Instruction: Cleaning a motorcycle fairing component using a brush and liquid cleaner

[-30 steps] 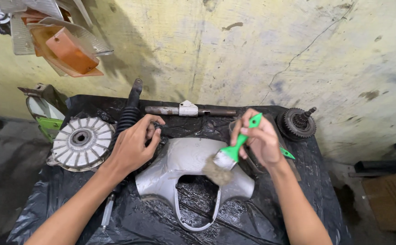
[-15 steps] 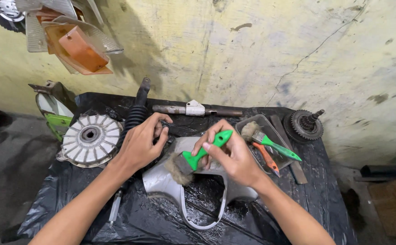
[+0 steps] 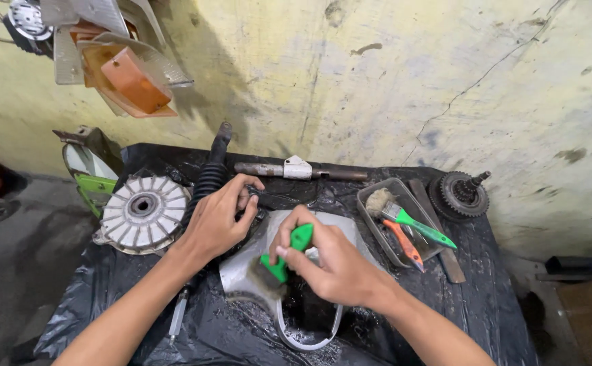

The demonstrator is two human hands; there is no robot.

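Right hand had its fingers pinched around a green-handled brush, bristles down on the grey plastic cover lying mid-tabletop on black sheeting; left hand pressed the cover's top edge, fingers curled together beside a finned metal disc

From my feed the light is soft and even, brightest on the yellow wall. The hanging lamp housings throw a broad shadow right of themselves. Wet black sheeting glints. Edges bow slightly; focus is sharp, the floor dim.
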